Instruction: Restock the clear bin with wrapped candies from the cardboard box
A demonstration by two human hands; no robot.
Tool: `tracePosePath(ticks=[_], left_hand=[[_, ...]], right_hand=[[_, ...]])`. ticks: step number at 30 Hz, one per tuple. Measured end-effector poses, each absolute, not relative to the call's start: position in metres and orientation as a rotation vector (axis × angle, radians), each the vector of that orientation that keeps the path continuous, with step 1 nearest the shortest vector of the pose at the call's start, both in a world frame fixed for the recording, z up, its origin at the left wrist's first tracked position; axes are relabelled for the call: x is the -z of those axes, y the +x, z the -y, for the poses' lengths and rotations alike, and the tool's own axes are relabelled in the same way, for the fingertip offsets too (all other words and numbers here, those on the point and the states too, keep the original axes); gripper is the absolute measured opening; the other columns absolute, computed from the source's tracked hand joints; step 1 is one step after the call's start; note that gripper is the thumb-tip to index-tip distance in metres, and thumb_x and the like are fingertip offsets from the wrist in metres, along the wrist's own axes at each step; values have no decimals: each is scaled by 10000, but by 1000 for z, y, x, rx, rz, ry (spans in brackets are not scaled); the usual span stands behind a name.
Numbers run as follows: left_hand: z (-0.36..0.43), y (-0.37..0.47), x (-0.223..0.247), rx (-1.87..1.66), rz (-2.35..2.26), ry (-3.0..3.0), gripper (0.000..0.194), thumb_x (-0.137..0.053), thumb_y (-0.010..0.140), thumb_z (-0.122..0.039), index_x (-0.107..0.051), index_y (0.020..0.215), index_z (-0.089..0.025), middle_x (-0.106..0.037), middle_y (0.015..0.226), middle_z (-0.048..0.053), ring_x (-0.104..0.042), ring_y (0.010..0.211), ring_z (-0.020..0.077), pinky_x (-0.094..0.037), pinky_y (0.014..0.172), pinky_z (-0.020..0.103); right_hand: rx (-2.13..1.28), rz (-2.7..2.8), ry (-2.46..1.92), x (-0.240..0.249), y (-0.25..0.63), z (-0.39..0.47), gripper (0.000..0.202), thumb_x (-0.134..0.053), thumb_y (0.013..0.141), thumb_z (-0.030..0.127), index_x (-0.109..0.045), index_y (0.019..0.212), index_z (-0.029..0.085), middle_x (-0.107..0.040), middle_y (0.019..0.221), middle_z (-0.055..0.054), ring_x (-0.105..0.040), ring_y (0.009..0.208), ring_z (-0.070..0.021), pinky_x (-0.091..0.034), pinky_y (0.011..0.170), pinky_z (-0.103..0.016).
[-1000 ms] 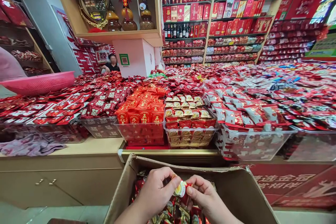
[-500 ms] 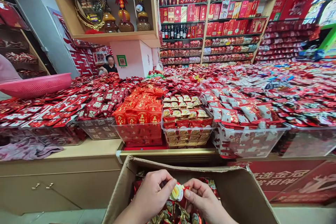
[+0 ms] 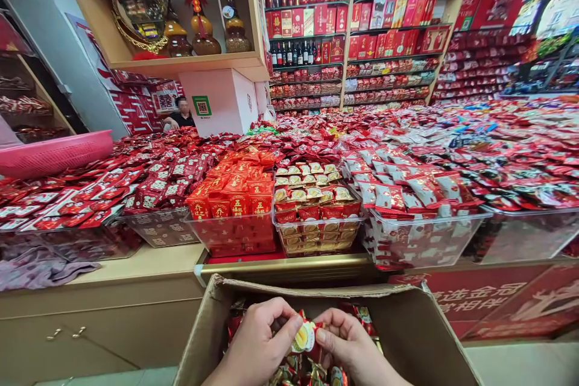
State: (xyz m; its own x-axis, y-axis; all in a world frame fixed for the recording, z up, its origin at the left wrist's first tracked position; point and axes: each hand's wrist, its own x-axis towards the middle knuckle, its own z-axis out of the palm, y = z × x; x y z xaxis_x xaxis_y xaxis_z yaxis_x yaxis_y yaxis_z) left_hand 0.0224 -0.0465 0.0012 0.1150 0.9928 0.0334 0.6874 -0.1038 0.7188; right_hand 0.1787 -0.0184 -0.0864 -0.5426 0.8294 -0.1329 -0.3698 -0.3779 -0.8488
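Between my two hands is one small candy packet (image 3: 304,336), red with a yellow durian picture and a white patch. My left hand (image 3: 266,338) pinches its left end between thumb and fingers. The thumb and forefinger of my right hand (image 3: 346,341) grip its right edge. Both hands are over an open cardboard box (image 3: 420,335), and more packets of the same kind (image 3: 289,371) lie loose inside it below them. Part of the box's contents is hidden by my hands and wrists.
Past the box, a clear bin of durian candies (image 3: 316,211) stands in neat rows. A bin of red packets (image 3: 230,211) is left of it, a bin of white-and-red packets (image 3: 420,211) right. A pink basket (image 3: 58,154) and a cloth (image 3: 40,268) are at left. A person (image 3: 181,114) sits behind.
The view has shifted slightly, so the shelves and bins appear a little further left. Both hands keep hold of the candy packet, with only slight finger movement.
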Motion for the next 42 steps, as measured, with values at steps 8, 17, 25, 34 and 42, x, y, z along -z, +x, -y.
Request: tracePosePath(ticks=[8, 17, 25, 34, 42], left_hand=[[46, 20, 5, -696, -1641, 1865, 278, -440, 794, -340, -607, 648, -173, -619, 580, -4, -519, 547, 130, -367, 521, 199], [46, 20, 5, -704, -1639, 1873, 281, -446, 794, -348, -606, 643, -173, -623, 586, -3, -519, 556, 130, -372, 534, 197], [46, 20, 6, -671, -1636, 1879, 273, -446, 787, -345, -596, 630, -180, -621, 595, -5, -526, 571, 136, -380, 542, 196], [46, 19, 8, -673, -1613, 1857, 277, -438, 794, -345, -594, 638, -177, -613, 596, -6, -516, 567, 130, -380, 538, 197], [46, 20, 8, -762, -1621, 1830, 314, -435, 791, -369, -585, 604, -165, -605, 560, 10, -520, 535, 138, -393, 520, 218]], right_hand=[[-1988, 1034, -732, 93, 178, 17, 314, -678, 618, 357, -528, 755, 117, -607, 566, 6, -509, 426, -55, -397, 429, -172], [-1970, 1017, -762, 94, 176, 18, 340, -651, 629, 413, -521, 725, 113, -589, 536, 10, -496, 409, -52, -395, 419, -170], [-1984, 1040, -809, 94, 175, 18, 361, -620, 640, 460, -505, 691, 122, -566, 508, 17, -483, 392, -57, -385, 422, -183], [-1976, 1009, -833, 100, 174, 15, 374, -643, 607, 464, -492, 654, 126, -549, 465, 23, -455, 363, -53, -346, 397, -175], [-1933, 934, -726, 85, 174, 20, 319, -658, 636, 376, -459, 599, 129, -563, 475, 20, -467, 385, -44, -321, 414, -162]])
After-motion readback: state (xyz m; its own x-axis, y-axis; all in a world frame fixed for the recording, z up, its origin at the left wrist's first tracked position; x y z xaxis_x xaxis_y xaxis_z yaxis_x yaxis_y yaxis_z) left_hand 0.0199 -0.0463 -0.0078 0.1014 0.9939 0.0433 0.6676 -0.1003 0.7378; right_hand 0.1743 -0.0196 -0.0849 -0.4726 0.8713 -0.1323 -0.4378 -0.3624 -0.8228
